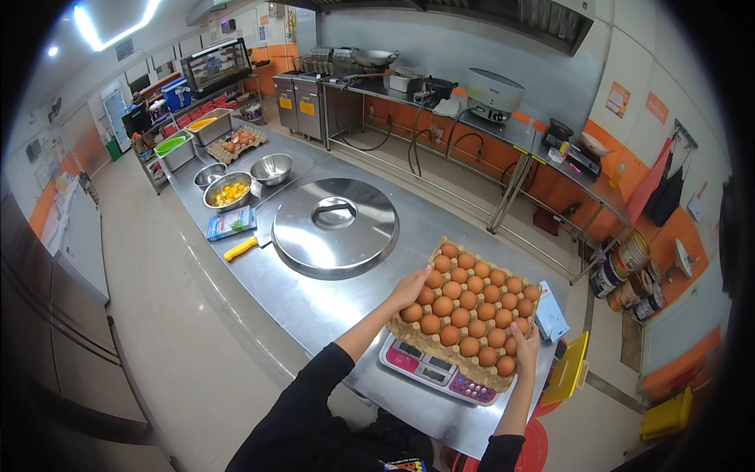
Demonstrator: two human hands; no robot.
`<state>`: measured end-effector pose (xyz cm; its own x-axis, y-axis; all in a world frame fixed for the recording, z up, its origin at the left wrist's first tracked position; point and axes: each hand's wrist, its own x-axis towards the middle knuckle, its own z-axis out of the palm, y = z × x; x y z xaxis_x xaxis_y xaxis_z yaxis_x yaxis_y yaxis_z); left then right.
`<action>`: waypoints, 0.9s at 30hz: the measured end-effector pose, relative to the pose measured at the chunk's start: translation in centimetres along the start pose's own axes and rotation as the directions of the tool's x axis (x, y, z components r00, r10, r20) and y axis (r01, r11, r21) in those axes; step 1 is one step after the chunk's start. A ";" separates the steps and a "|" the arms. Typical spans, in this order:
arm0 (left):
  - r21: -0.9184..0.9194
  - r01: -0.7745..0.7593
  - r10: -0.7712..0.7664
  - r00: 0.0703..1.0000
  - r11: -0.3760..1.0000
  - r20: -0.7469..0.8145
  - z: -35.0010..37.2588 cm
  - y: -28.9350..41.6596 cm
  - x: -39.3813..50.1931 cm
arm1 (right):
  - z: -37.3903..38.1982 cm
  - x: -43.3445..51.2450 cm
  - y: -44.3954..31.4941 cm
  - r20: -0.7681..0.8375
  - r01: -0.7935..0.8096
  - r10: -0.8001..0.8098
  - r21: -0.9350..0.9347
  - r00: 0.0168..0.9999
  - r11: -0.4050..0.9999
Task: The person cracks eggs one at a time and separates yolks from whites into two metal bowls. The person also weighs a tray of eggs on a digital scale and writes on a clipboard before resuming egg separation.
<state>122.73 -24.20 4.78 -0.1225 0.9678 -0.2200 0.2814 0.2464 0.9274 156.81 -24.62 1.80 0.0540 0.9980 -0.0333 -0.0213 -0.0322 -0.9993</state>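
Note:
Both my hands grip a cardboard egg tray (413, 325) filled with brown eggs (468, 300). My left hand (413, 289) holds its left side, and my right hand (526, 342) holds the right side with the thumb over the rim. Beneath the tray is a pink and white digital scale (407, 360), its displays and keypad partly showing. Whether the tray rests on the scale or hangs just above it, I cannot tell. The tray hides the scale's platform. A light blue packet (551, 312) lies beyond my right hand.
On the steel table (312, 312) lie a large round lid (336, 236), a yellow-handled blade (242, 248) and a blue box (231, 223). Farther left stand a bowl of cracked eggs (229, 192), an empty steel bowl (271, 169) and a tray with eggshells (236, 144). Red tubs (534, 445) stand beside the table.

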 end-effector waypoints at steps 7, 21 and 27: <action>0.489 0.112 -0.128 0.992 0.865 -0.001 -1.1 2.0 0.2 | -1.5 0.5 -0.5 -0.080 -0.041 0.017 -0.318 0.997 0.947; 0.204 0.070 -0.070 0.998 0.977 -0.009 -1.6 -2.6 4.3 | -5.5 0.5 -2.6 -0.174 -0.280 0.227 -0.422 0.958 0.862; 0.191 0.047 -0.046 0.999 0.980 -0.007 -1.7 -2.1 4.1 | -5.4 0.1 -2.7 -0.130 -0.304 0.275 -0.408 0.953 0.861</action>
<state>119.99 -20.83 2.42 -0.1418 0.9550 -0.2606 0.4523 0.2967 0.8410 162.29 -24.72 4.38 0.1754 0.9349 -0.3086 0.3729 -0.3532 -0.8580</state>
